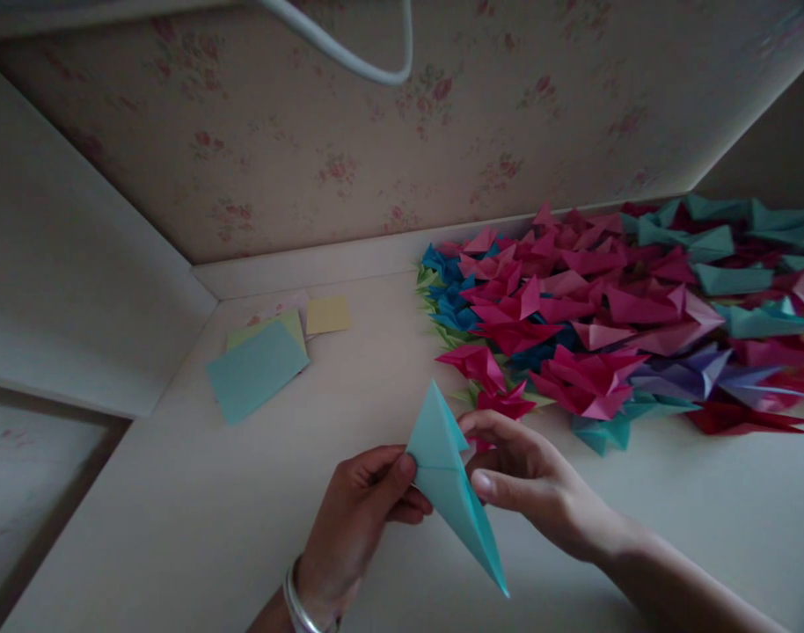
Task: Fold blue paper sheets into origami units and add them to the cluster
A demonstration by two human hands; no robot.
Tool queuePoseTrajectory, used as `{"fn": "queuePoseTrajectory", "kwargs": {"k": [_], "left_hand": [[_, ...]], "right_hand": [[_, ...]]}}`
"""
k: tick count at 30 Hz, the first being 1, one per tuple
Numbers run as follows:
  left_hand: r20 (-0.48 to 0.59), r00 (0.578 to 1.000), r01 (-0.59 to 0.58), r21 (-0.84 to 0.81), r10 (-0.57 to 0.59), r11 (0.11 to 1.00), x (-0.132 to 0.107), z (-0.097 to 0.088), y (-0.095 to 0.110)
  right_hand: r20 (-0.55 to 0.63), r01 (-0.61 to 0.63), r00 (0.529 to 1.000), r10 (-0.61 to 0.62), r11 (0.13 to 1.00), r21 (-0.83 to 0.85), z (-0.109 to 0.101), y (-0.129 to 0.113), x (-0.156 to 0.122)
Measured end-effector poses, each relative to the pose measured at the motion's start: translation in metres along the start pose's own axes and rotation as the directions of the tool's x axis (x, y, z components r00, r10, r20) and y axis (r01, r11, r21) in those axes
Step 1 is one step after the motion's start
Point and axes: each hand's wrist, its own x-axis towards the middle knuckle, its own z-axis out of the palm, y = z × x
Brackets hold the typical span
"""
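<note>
A light turquoise folded paper (442, 483), shaped like a long kite with a crease across its upper part, is held up above the white table. My left hand (369, 514) pinches its left corner, thumb on the front face and fingers behind; a silver bangle is on that wrist. Beside its right edge is my right hand (534, 483), thumb and fingers curved and apart. The index fingertip and thumb tip reach the paper's edge, partly out of sight; I cannot tell how firmly they touch.
A large pile of folded paper pieces (593, 299) in pink, blue, green, purple and red covers the table's back right. Flat turquoise (257, 369) and yellow sheets (328, 314) lie at the back left. A white cable (349, 60) hangs before the flowered wall.
</note>
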Motion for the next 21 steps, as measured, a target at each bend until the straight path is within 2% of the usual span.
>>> {"fn": "queuePoseTrajectory", "kwargs": {"k": [7, 12, 21], "left_hand": [[-0.005, 0.998, 0.054, -0.12, -0.055, 0.991, 0.0003, 0.0031, 0.0011], [-0.014, 0.998, 0.055, -0.205, -0.059, 0.977, 0.0001, 0.0047, 0.0016], [-0.024, 0.998, 0.057, -0.228, -0.064, 0.972, -0.0014, 0.0049, 0.0026]], "right_hand": [[0.055, -0.037, 0.998, 0.036, 0.999, 0.024, 0.0013, 0.0044, -0.001], [0.039, -0.047, 0.998, 0.047, 0.999, 0.006, 0.0034, 0.0051, -0.0002], [0.035, -0.069, 0.997, 0.069, 0.997, 0.02, 0.0078, 0.0047, -0.0004]]}}
